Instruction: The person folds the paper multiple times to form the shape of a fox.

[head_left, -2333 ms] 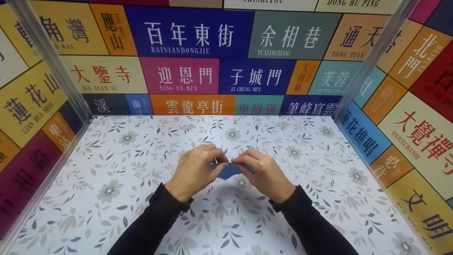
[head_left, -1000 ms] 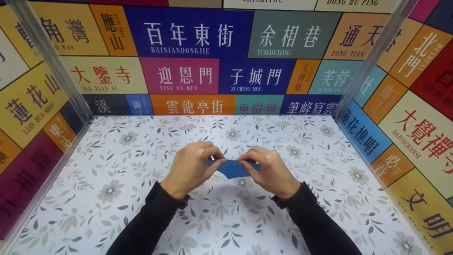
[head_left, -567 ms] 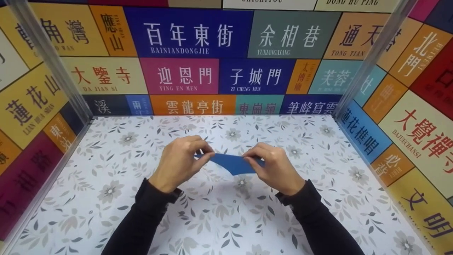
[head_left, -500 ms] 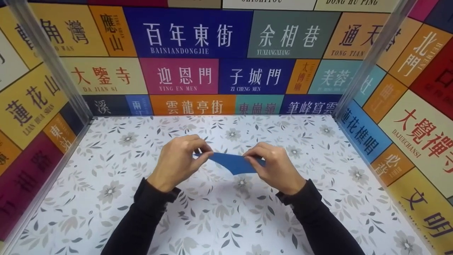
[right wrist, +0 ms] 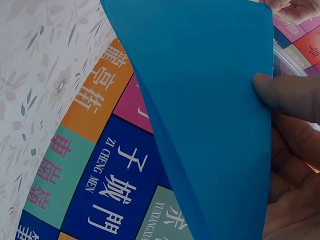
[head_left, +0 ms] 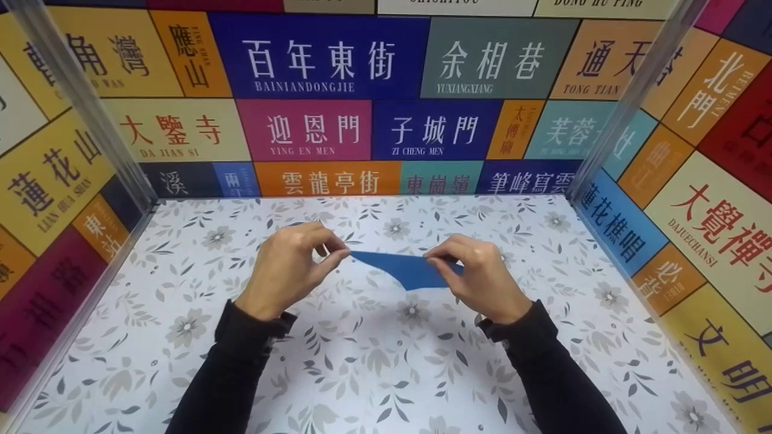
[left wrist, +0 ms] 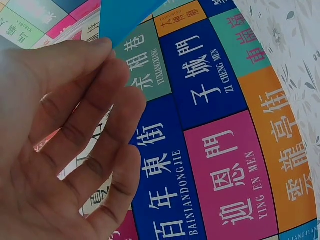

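A blue sheet of paper point(head_left: 395, 268), which looks folded, is held up in the middle of the head view. My left hand point(head_left: 292, 265) pinches its left corner between thumb and fingertips. On its straight upper edge, toward the right end, my right hand point(head_left: 485, 277) grips it with the thumb on the near face. Part of the paper lies hidden behind the right hand. The left wrist view shows the tip of the blue paper point(left wrist: 125, 15) at the thumb and index finger. A second layer shows along one edge of the blue paper point(right wrist: 200, 85) in the right wrist view.
Under the hands spreads a white table covering point(head_left: 374, 386) with grey flowers and leaves. A panel of coloured blocks with Chinese characters point(head_left: 319, 54) stands behind, and similar panels rise left and right. Clear strips point(head_left: 639, 96) run up the corners.
The hands have moved apart from nearly touching, the left hand going left and the right hand right. More of the blue paper shows between them, and both hands have risen slightly in view.
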Demonstrator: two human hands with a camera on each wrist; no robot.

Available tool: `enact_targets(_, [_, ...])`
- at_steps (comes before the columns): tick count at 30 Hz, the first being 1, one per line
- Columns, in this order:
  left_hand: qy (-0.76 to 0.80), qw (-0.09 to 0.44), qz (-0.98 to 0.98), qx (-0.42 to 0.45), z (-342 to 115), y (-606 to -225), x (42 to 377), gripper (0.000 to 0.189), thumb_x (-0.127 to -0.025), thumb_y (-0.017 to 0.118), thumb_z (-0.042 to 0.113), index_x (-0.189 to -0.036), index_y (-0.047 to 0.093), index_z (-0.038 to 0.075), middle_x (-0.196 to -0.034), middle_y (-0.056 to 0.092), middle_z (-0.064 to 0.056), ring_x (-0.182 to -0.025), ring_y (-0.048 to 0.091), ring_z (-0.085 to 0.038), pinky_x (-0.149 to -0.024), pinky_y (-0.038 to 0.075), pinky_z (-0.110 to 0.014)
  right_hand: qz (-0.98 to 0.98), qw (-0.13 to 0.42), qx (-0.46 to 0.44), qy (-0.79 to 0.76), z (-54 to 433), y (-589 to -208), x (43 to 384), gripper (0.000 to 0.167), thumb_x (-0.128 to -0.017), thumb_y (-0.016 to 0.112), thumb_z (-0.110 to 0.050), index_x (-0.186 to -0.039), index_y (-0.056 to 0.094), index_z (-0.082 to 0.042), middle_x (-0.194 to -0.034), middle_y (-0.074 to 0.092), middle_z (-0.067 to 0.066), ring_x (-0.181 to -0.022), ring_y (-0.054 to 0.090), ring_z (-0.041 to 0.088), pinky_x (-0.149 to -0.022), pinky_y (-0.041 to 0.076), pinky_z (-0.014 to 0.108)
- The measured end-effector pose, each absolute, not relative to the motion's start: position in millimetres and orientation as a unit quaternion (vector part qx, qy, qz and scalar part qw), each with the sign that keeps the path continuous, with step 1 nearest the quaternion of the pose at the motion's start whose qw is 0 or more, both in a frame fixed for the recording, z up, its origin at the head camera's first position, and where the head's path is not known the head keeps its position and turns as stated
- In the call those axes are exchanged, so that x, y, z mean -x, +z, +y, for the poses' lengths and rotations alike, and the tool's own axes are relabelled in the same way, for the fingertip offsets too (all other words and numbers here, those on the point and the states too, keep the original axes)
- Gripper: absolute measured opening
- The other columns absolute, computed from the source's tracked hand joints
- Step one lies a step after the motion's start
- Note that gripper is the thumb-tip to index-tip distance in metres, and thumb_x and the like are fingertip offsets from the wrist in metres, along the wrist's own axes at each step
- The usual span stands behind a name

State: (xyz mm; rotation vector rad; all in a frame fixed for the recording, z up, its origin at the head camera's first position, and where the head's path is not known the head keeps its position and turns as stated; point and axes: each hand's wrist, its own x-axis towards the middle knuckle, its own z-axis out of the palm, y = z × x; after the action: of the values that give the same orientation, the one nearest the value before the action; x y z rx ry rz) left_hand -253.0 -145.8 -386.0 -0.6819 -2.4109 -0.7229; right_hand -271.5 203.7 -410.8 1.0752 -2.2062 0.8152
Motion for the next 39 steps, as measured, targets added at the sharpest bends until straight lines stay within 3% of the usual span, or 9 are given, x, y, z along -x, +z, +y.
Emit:
enact_targets(15, [-0.266,0.251,-0.897,0.249,-147.5,-386.8,255.9,0.006,-0.101,0.093,0.021,-0.102,0.088,0.018,-0.099,0.086,-0.001,-0.086,0.081,-0.019,-0.073,0.066,-0.036,-0.827,0.278,-0.393,0.290,204.9,-410.8,272.4,0.018,-0.098,0.088,0.007,-0.109,0.086,-0.007,-0.103,0.085,0.001,-0.093,0.082,0.018,-0.082,0.071,0.034])
enact_targets(27, [-0.271,0.243,-0.900,0.241,-147.6,-387.4,255.2,0.015,-0.100,0.094,0.024,-0.112,0.087,0.018,-0.107,0.085,-0.003,-0.092,0.081,-0.027,-0.076,0.066,-0.039,-0.833,0.261,-0.392,0.291,204.0,-413.1,271.7,0.017,-0.100,0.088,0.002,-0.113,0.087,-0.009,-0.103,0.085,0.004,-0.093,0.082,0.016,-0.080,0.071,0.035])
enact_targets(39, [-0.254,0.251,-0.908,0.221,-149.6,-387.3,256.0,0.020,-0.100,0.095,0.028,-0.112,0.085,0.016,-0.109,0.085,-0.003,-0.091,0.077,-0.024,-0.075,0.064,-0.038,-0.829,0.246,-0.401,0.302,199.8,-416.6,273.6,0.017,-0.100,0.088,0.001,-0.113,0.088,-0.010,-0.104,0.086,0.001,-0.091,0.082,0.014,-0.080,0.069,0.030])
